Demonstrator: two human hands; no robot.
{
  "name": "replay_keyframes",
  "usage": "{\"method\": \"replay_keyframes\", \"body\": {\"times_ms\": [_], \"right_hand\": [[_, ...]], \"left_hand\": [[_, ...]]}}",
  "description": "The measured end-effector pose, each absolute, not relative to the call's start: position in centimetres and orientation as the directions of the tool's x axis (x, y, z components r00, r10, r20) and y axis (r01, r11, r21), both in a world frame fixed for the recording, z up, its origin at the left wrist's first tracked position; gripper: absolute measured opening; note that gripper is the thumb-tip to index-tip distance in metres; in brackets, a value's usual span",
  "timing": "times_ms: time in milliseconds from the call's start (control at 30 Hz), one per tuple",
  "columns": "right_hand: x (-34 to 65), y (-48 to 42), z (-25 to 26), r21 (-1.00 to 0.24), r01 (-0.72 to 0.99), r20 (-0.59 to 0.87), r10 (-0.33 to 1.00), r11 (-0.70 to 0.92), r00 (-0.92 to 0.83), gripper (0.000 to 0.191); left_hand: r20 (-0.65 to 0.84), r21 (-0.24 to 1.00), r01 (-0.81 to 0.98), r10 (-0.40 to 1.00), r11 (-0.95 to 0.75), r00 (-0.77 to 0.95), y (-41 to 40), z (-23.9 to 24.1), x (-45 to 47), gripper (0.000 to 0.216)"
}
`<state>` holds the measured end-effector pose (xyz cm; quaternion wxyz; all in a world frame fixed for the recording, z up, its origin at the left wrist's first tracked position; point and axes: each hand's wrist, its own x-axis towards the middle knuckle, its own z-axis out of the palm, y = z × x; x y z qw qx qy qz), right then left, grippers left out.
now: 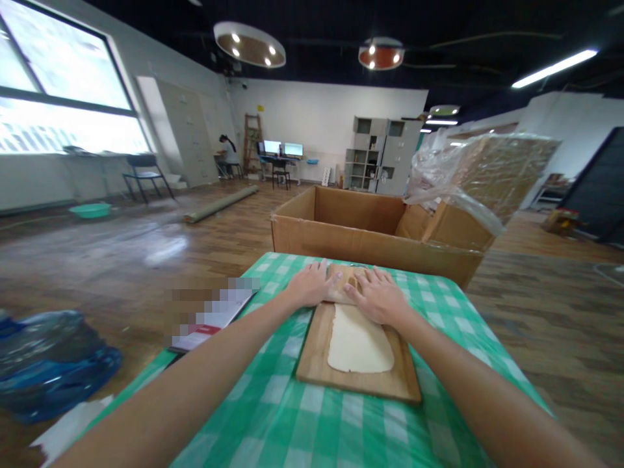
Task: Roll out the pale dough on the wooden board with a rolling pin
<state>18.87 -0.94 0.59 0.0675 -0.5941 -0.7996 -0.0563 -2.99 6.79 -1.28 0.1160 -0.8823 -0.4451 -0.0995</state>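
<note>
A pale sheet of dough [361, 341] lies flat on a wooden cutting board [314, 351]. Across the dough's far end is a pale, rounded bar [338, 296] that looks like a rolling pin, partly hidden by my hands. My left hand [312, 283] rests on the bar's left side, fingers stretched forward and apart. On the right side, my right hand [379, 294] lies palm down with spread fingers, its heel over the dough's right edge. Neither hand wraps round the bar in view.
A green-checked cloth [341, 435] covers the table. A flat item with a blurred patch [214, 318] lies at its left edge. Beyond stands a large open cardboard box [351, 237]. A bluish plastic bundle [53, 364] sits at lower left; a person [228, 153] sits far back.
</note>
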Motion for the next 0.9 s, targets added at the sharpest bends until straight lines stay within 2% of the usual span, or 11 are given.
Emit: {"method": "replay_keyframes", "body": {"times_ms": [100, 233, 433, 533, 733, 800, 900], "right_hand": [[18.2, -3.2, 0.5, -0.082, 0.958, 0.182, 0.949, 0.275, -0.256, 0.089], [17.6, -6.6, 0.3, -0.125, 0.945, 0.167, 0.945, 0.303, -0.281, 0.097], [17.1, -12.5, -0.2, -0.105, 0.911, 0.263, 0.895, 0.399, -0.361, 0.097], [17.3, -13.9, -0.2, -0.115, 0.898, 0.265, 0.884, 0.425, -0.385, 0.097], [18.6, -9.2, 0.2, -0.186, 0.895, 0.162, 0.911, 0.405, -0.379, 0.089], [19.3, -6.3, -0.2, -0.157, 0.897, 0.144, 0.908, 0.414, -0.394, 0.085], [20.2, -2.0, -0.8, -0.052, 0.892, 0.124, 0.889, 0.45, -0.441, 0.073]], "left_hand": [[0.374, -0.026, 0.858, 0.791, -0.514, 0.485, 3.4, -1.8, -3.6, 0.06], [0.414, 0.015, 0.885, 0.808, -0.466, 0.418, -0.6, -1.9, -4.1, 0.068], [0.411, -0.011, 0.848, 0.77, -0.53, 0.487, -6.0, -1.5, -5.3, 0.073], [0.419, -0.025, 0.829, 0.747, -0.558, 0.516, -7.3, -1.4, -5.9, 0.079], [0.352, 0.024, 0.834, 0.786, -0.551, 0.509, -4.1, -1.1, -4.9, 0.076], [0.34, 0.05, 0.855, 0.814, -0.516, 0.471, -2.2, -0.8, -4.0, 0.075], [0.313, 0.053, 0.879, 0.843, -0.475, 0.437, 0.7, -0.5, -2.8, 0.077]]}}
